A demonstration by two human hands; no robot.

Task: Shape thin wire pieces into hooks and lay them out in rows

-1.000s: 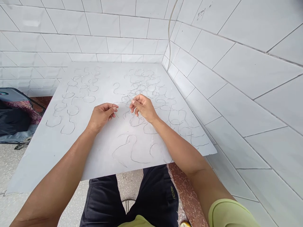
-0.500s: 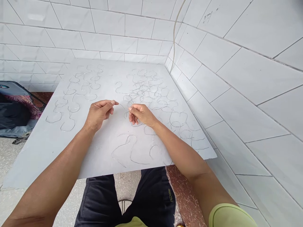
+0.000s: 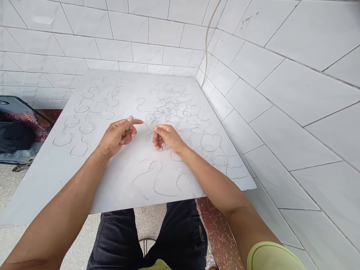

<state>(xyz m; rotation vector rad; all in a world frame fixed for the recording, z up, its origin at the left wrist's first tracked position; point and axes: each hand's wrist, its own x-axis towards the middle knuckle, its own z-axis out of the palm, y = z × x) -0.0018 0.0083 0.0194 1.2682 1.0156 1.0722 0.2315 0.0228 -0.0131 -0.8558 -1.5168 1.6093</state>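
Observation:
A thin curved wire runs between my two hands above the white board. My left hand has its index finger stretched along the wire and its thumb laid near that finger's side; the other fingers are curled. Close by on the right, my right hand pinches the wire's other end between thumb and index finger. Below the hands, bent wire pieces lie near the board's front edge. How the wire passes under my left thumb is hard to make out.
Many tangled bent wires cover the board's right side. More S-shaped wires lie spread on the left. White tiled walls border the back and right. A bag or folding chair with dark cloth stands beyond the left edge.
My left index finger has straightened out to the right along the wire, and the thumb has drawn back to the left. My right hand has stayed nearly in place, still pinching.

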